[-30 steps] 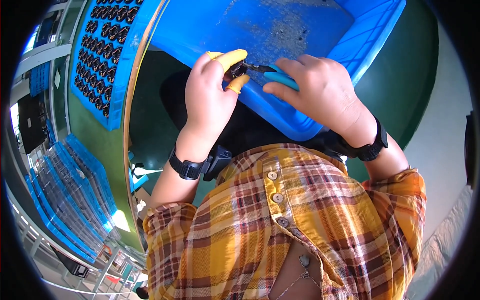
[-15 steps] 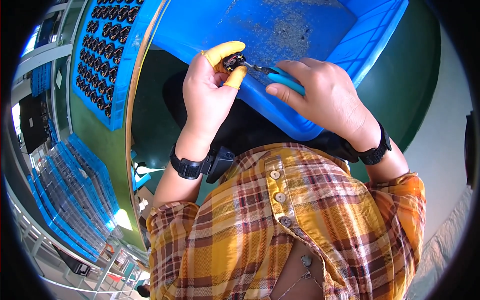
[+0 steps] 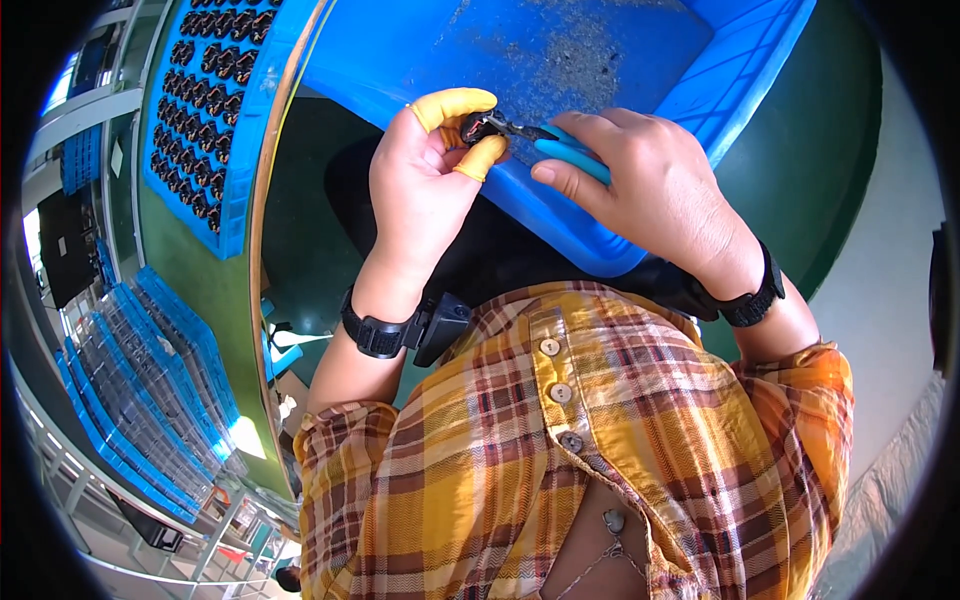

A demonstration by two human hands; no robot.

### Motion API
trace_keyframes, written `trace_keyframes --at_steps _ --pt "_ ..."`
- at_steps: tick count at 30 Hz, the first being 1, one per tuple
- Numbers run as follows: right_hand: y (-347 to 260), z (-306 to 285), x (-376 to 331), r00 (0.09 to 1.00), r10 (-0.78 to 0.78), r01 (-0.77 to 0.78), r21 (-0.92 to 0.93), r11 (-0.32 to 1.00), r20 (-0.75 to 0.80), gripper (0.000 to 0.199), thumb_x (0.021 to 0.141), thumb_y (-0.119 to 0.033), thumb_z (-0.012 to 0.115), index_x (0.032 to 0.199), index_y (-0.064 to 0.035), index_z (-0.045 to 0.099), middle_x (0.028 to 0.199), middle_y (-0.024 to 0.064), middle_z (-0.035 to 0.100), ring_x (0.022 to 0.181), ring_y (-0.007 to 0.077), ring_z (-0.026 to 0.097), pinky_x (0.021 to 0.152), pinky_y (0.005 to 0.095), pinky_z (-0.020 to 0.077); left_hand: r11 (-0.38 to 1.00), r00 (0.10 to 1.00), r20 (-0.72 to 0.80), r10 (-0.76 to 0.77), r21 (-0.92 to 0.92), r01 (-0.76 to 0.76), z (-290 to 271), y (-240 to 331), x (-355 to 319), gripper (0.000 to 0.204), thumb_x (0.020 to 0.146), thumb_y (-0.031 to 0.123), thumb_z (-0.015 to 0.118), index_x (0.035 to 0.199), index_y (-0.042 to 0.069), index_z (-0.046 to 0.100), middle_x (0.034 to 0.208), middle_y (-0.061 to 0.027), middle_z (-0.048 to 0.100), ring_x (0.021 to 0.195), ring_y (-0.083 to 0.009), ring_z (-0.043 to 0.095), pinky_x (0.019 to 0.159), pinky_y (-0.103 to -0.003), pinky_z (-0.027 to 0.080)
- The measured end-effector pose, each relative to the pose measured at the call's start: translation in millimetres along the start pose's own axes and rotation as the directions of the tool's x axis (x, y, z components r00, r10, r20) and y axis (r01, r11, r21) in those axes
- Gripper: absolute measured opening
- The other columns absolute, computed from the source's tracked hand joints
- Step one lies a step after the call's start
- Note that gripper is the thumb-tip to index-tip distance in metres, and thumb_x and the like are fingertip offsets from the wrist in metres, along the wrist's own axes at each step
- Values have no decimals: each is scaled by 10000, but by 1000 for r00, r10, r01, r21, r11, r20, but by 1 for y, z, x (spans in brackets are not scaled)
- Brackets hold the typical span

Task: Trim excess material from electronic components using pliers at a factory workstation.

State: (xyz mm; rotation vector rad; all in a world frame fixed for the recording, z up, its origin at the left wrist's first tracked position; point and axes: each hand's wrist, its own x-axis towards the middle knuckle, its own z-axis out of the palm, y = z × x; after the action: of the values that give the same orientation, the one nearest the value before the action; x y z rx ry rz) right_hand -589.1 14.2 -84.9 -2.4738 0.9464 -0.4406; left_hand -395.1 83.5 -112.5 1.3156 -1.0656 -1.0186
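Note:
Between the thumb and fingers of my left hand (image 3: 425,165), covered at the tips by yellow finger cots (image 3: 452,106), is a small dark part (image 3: 478,127) with reddish and metallic bits; its exact kind I cannot make out. My right hand (image 3: 655,185) is closed around the blue handles of a pair of pliers or nippers (image 3: 568,157). Their metal jaws point left and touch the right side of the dark part. Both hands are held above the near left side of a blue bin (image 3: 610,255).
Small clear scraps (image 3: 575,65) lie scattered over the bin's floor. On the green table (image 3: 205,275) at left stands a blue tray (image 3: 235,205) with rows of similar dark parts. Stacked clear and blue trays (image 3: 150,390) stand nearer on the left.
My left hand has shifted slightly right and turned the dark part, whose other side now shows. The tool's jaws now meet it higher up; my right hand has barely moved.

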Motion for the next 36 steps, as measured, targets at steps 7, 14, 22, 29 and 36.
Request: trace_keyframes --at_steps 7,14,22,29,36 --pt "-3 -4 0 1000 -2 3 -25 1000 28 460 886 -496 630 901 -38 678 697 151 654 651 329 668 571 404 547 952 989 -20 144 274 -134 -1 -1 2 339 770 -110 734 1061 38 646 1022 -57 599 898 -141 652 755 -242 584" --pt "-4 -3 -1 1000 -12 11 30 1000 21 449 888 -481 632 898 -35 680 698 152 653 672 335 667 586 410 544 912 974 -27 225 356 -201 -1 -1 1 341 737 -97 757 1024 72 679 987 -60 580 869 -153 643 734 -241 588" --pt "-3 -1 -2 1000 7 -9 77 997 27 406 884 -461 642 877 -57 686 676 155 647 660 342 659 571 419 538 814 949 116 293 490 -311 -8 -2 1 362 769 -198 678 1080 -20 626 1059 -92 539 959 -184 640 847 -273 578" --pt "-1 2 -2 1000 -5 5 22 1000 2 391 873 -460 655 840 -71 689 641 152 639 623 337 656 539 420 533 726 939 148 312 600 -336 -8 -1 1 345 781 -162 698 1081 1 646 1058 -73 541 954 -165 635 777 -233 570" --pt "1 3 -3 997 79 -78 118 990 -2 406 893 -457 640 933 -57 696 720 156 661 685 342 665 594 413 539 949 992 -57 116 301 -93 -4 -1 4 309 777 -48 756 1052 68 672 1002 -48 636 875 -93 617 674 -216 549"
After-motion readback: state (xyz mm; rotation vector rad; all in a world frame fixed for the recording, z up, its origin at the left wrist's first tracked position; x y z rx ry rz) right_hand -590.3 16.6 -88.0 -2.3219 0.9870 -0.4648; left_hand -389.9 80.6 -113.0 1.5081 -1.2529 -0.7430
